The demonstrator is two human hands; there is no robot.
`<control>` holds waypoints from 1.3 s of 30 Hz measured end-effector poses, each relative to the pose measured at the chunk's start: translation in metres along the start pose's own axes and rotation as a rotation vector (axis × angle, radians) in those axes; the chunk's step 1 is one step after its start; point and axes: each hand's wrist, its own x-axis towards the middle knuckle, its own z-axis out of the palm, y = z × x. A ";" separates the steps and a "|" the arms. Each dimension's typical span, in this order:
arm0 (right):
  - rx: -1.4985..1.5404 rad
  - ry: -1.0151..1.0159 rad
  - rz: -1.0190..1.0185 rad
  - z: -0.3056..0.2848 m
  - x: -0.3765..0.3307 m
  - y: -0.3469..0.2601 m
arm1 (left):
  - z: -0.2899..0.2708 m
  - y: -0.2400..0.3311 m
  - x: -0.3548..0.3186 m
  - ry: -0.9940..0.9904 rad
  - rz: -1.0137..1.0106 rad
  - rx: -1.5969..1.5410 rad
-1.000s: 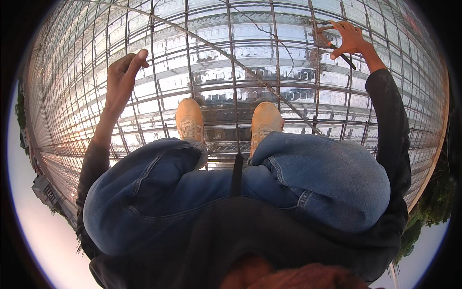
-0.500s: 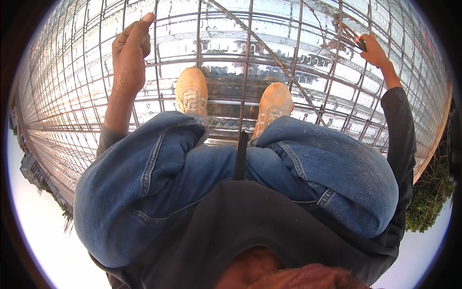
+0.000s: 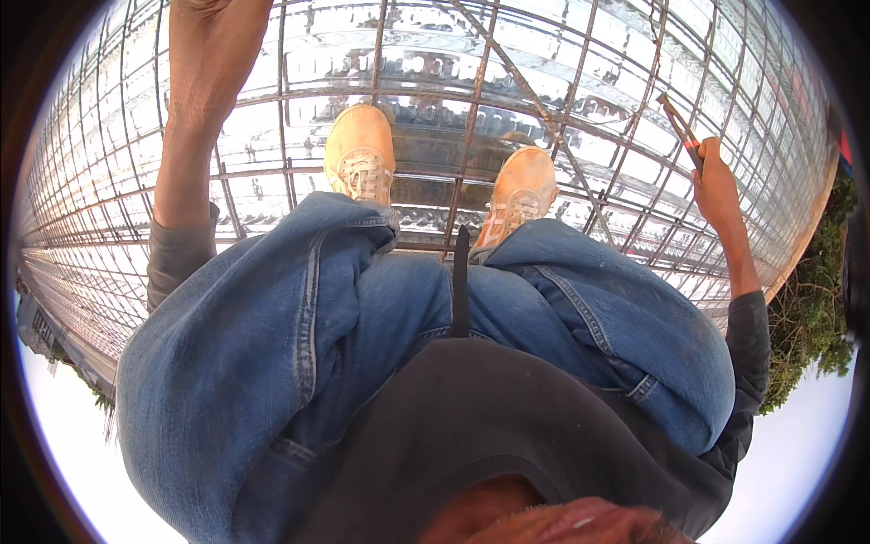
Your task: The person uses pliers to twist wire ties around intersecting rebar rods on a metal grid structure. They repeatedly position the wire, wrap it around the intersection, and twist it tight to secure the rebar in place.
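Note:
My right hand [image 3: 716, 186] is closed around the handles of a pair of pincers [image 3: 681, 127]. They have dark handles with an orange-red band, and their rusty head points away to the upper left, over the mesh of steel reinforcing bars [image 3: 471, 100]. I cannot tell whether the head touches a bar. At the far left, my left hand [image 3: 213, 27] reaches over the same mesh. The top edge of the view cuts off its fingers, so whatever they hold or touch is hidden.
Shiny ribbed metal decking [image 3: 426, 136] lies under the mesh. My tan shoes [image 3: 361, 150] stand at its near middle, with my bent knees behind. A diagonal bar [image 3: 530, 95] crosses the grid. Green bushes [image 3: 807, 299] grow beyond the edge at right.
My left hand has moved forward, its fingers passing out of view at the top. My right hand has come nearer with the pincers, which now show more of their length.

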 end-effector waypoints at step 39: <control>-0.745 -0.085 -0.116 0.002 -0.074 -0.214 | 0.036 -0.019 0.024 -0.378 0.022 -0.123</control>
